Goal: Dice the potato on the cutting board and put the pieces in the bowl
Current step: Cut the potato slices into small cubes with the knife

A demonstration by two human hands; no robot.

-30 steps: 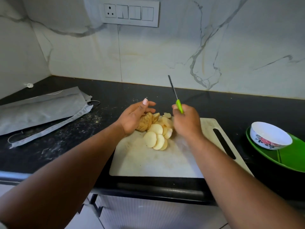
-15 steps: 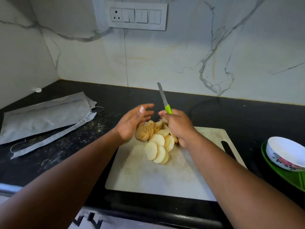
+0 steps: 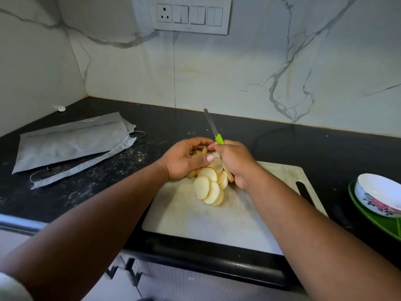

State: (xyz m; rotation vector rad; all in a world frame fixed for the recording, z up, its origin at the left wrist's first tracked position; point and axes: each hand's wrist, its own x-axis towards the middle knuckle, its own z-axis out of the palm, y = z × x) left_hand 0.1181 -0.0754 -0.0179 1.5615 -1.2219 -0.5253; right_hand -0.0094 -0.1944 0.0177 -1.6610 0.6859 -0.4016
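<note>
On the black stone counter (image 3: 282, 148), below the veined marble wall (image 3: 238, 72), our left hand (image 3: 184, 159) cups pale round potato slices (image 3: 208, 187) on the white cutting board (image 3: 195, 220); our right hand (image 3: 236, 161) grips the green-handled knife (image 3: 213, 129).

White marble-look wall (image 3: 238, 72) with grey veins runs behind a black worktop (image 3: 325, 148) and turns a corner on the left. A white switch panel (image 3: 192, 17) with one socket sits high on it. Grey cloth (image 3: 71, 142) lies on the worktop's left part, amid pale specks. Below the front edge, white cabinet fronts carry dark handles (image 3: 132, 271). Light is soft and even.
</note>
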